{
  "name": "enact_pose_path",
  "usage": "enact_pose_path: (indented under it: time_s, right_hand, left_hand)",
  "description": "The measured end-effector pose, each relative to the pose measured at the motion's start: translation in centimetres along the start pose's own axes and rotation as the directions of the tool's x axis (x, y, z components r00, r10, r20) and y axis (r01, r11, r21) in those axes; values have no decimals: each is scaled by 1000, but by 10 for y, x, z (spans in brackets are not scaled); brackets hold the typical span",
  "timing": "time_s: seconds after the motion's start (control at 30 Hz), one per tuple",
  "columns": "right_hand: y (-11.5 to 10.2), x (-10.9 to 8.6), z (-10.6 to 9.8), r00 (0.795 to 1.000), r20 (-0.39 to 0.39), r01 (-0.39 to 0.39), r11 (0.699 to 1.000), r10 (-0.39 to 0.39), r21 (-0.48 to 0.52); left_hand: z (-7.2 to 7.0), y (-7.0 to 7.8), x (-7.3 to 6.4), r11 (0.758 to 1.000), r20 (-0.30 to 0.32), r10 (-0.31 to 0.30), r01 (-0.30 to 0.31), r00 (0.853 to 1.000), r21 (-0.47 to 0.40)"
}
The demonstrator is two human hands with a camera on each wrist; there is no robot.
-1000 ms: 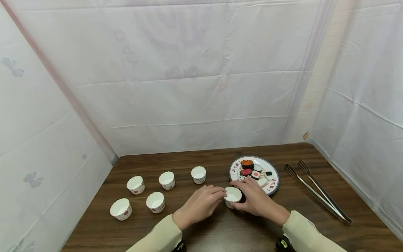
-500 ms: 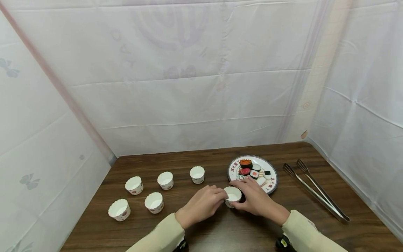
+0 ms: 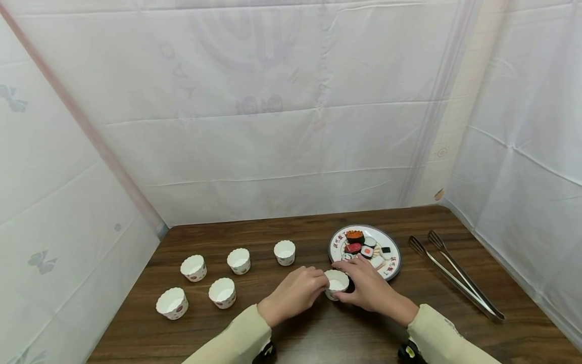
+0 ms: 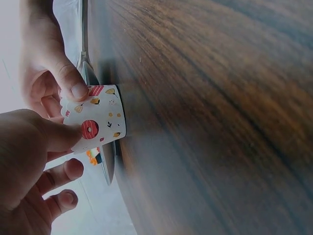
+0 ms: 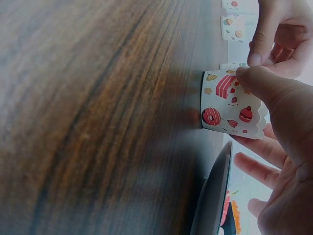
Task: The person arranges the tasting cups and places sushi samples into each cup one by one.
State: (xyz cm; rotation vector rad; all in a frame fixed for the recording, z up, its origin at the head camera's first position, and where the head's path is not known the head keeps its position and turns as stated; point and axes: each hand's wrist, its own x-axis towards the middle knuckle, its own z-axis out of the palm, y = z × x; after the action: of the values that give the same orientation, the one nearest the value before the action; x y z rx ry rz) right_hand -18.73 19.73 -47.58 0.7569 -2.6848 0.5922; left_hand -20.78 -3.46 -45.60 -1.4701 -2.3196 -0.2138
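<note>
A white paper baking cup (image 3: 337, 281) with a scalloped rim stands upright on the dark wooden table between both hands. From the right, my right hand (image 3: 370, 286) holds its wall between thumb and fingers. On the left side, my left hand (image 3: 295, 293) pinches the rim with thumb and forefinger. The left wrist view shows the printed donuts and sweets on the cup (image 4: 100, 117), with the other left fingers loosely bent below. In the right wrist view, the right thumb lies along the printed cup (image 5: 230, 105) and the fingers sit behind it.
Several more baking cups stand to the left, including a near-left cup (image 3: 173, 303) and a back cup (image 3: 285, 253). Behind the right hand is a round plate (image 3: 394, 247) of sushi pieces (image 3: 354, 247). Metal tongs (image 3: 459, 278) lie at the right. White cloth walls (image 3: 273, 151) enclose the table.
The left hand has shifted slightly right, and its fingers now reach further over the cup's rim. The right hand keeps its hold, and the cup stays almost where it was.
</note>
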Motion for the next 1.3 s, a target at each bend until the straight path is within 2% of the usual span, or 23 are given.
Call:
enact_pose_path:
  time_s: [0.53,0.83,1.0,1.3]
  right_hand:
    - [-1,-1,1,1000,-11,-7,1000,7,-18]
    - [-1,-1,1,1000,-18,-13,1000,13,-17]
    - [-1,-1,2,999,-38,-7,1000,6,-25]
    - [-4,-2,0,999,-33,-28,999,29,17]
  left_hand:
    - [1,-1,2,1000,17,-4,4,1000,1]
    - [2,-1,2,1000,3,6,-6,1000,9]
    - [2,-1,3,999,15,-1,0,1000,44]
    - [-1,-2,6,994,-40,34,-30,999,107]
